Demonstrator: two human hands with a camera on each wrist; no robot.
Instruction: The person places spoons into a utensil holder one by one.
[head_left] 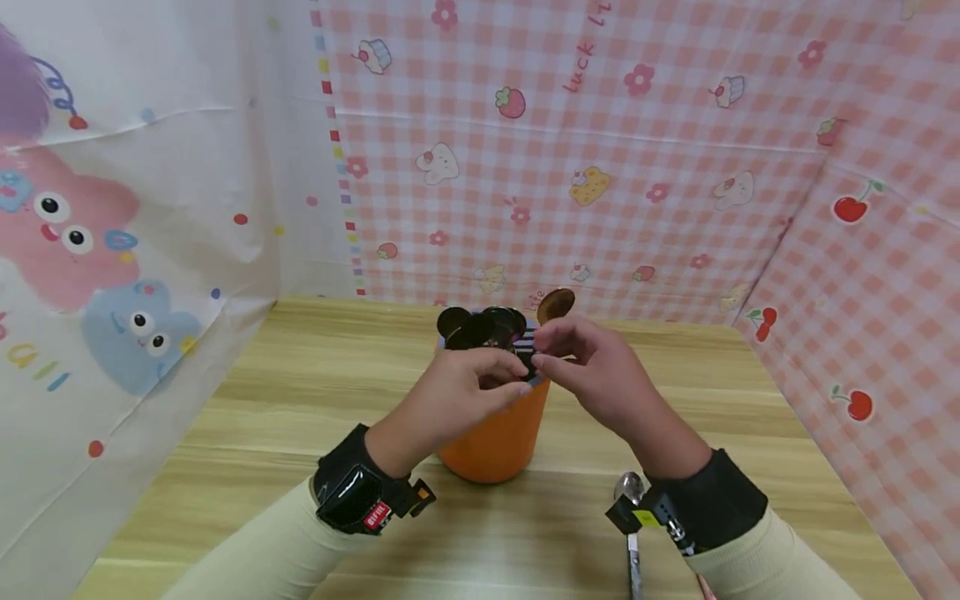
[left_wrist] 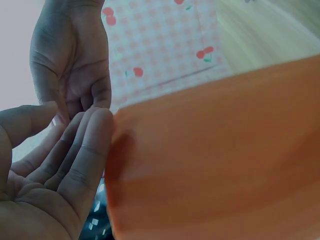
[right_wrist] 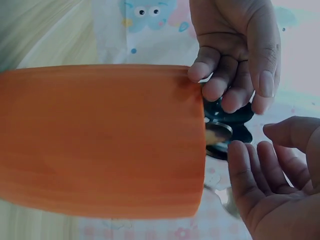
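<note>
An orange tapered container [head_left: 491, 442] stands upright on the wooden table, with several dark, shiny round spoon-like heads [head_left: 468, 329] showing over its rim. A bronze-coloured round head [head_left: 557, 306] sticks up at the right of the mouth. Over the near rim, my left hand [head_left: 472, 379] has loosely bent fingers, its fingertips right at the edge in the right wrist view. Facing it, my right hand [head_left: 592, 362] is at the right of the mouth, thumb apart from the fingers [right_wrist: 240, 160]. A dark thing with light stripes [head_left: 525, 342] shows between the hands. Neither palm holds anything visible.
A metal spoon [head_left: 630, 486] lies on the table beneath the right wrist, its handle toward me. The tip of a pinkish thing [head_left: 705, 588] shows beside the right sleeve. Patterned cloth [head_left: 585, 142] covers the walls behind and at both sides of the table [head_left: 300, 400].
</note>
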